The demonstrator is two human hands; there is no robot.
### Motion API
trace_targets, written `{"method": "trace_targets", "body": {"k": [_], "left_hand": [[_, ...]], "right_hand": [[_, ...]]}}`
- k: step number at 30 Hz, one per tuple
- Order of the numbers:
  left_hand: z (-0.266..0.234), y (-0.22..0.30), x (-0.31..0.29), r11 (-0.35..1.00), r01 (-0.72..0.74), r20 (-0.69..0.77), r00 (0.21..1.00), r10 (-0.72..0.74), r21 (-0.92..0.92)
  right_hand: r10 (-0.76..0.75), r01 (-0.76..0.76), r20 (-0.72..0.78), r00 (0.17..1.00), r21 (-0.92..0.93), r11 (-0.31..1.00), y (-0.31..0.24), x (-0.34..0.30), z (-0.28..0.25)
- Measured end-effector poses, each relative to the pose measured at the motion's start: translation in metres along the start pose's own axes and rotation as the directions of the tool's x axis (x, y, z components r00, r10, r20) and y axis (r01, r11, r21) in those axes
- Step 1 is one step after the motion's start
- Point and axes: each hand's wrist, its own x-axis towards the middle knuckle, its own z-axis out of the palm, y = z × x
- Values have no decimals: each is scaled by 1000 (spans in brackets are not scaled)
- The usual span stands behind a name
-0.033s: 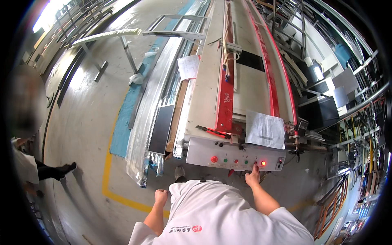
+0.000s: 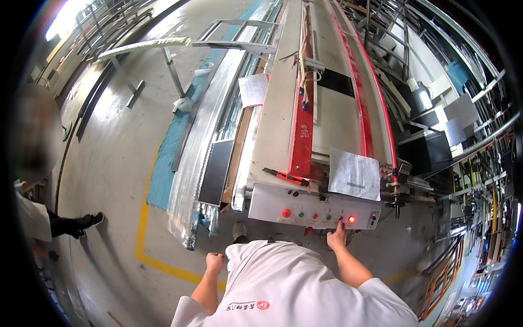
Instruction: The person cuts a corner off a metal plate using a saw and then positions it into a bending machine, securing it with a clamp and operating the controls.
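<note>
My right hand (image 2: 337, 238) reaches up to the white control panel (image 2: 267, 203) at the front end of a long machine. Its index finger is stretched out and touches one of the small buttons, just left of a glowing red light (image 2: 351, 219). The other fingers are curled, with nothing seen in them. My left hand (image 2: 214, 261) hangs beside my body in a loose fist, apart from the panel, and no object shows in it. Also on the panel are a larger red button (image 2: 286, 213) and several small green and red ones.
On the machine's bed lie a red-and-black utility knife (image 2: 285, 176) and a printed sheet (image 2: 354, 175). Wrapped metal profiles (image 2: 190, 185) lie along its left side. Another person (image 2: 35, 215) is at the far left, and racks of profiles (image 2: 463, 136) stand at the right.
Both my hands keep their places, the right finger still on the panel. At the far left the other person's dark shoes have shifted slightly.
</note>
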Motion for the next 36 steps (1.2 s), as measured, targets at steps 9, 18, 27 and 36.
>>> {"method": "trace_targets", "body": {"k": [9,18,27,36], "left_hand": [[-18,14,0,999,1,24,1000,0,-44],[-28,2,7,996,-38,84,995,45,-84],[-41,17,6,998,-36,31,999,37,-45],[-22,12,12,993,-117,-1,993,117,-7]], "right_hand": [[55,-57,-81,995,-22,998,7,10,31],[48,-43,-274,960,24,999,-28,26,18],[92,53,-318,944,418,907,-68,60,17],[220,-329,337,915,941,-74,-86,93,23]]}}
